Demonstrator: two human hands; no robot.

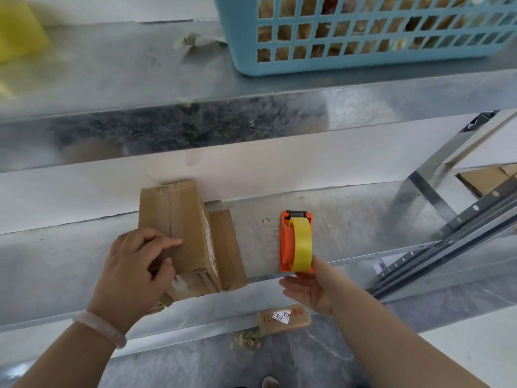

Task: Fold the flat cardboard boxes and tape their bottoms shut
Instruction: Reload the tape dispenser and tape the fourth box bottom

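Observation:
A folded brown cardboard box [190, 228] stands on the metal shelf [349, 233], its closed flaps facing up with a seam down the middle. My left hand [134, 270] grips its near end, thumb and fingers pressing the flaps. An orange tape dispenser [288, 242] with a yellow tape roll [301, 245] stands on the shelf to the right of the box. My right hand [310, 289] is just below the dispenser with spread fingers, touching the roll's near edge and holding nothing.
A flat piece of cardboard [228, 250] leans against the box's right side. A blue plastic basket [363, 35] sits on the upper shelf. A slotted metal rail [447, 247] slants at the right. A labelled cardboard scrap [285, 319] lies on the floor below.

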